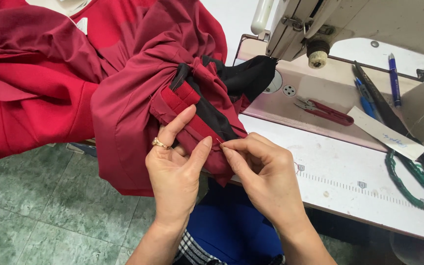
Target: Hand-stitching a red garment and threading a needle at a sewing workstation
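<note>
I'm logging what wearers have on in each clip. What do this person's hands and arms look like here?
Both forearms are bare, with no sleeves or gloves in view. The left hand wears a gold-coloured ring on one finger. The right hand wears nothing. Fingernails are short and unpainted.

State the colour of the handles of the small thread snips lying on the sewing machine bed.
Red; the thread snips show best in the head view, on the machine bed.

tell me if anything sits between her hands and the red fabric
Nothing visible does: the left hand and right hand already pinch the red fabric fold directly, fingertips meeting at its edge.
</note>
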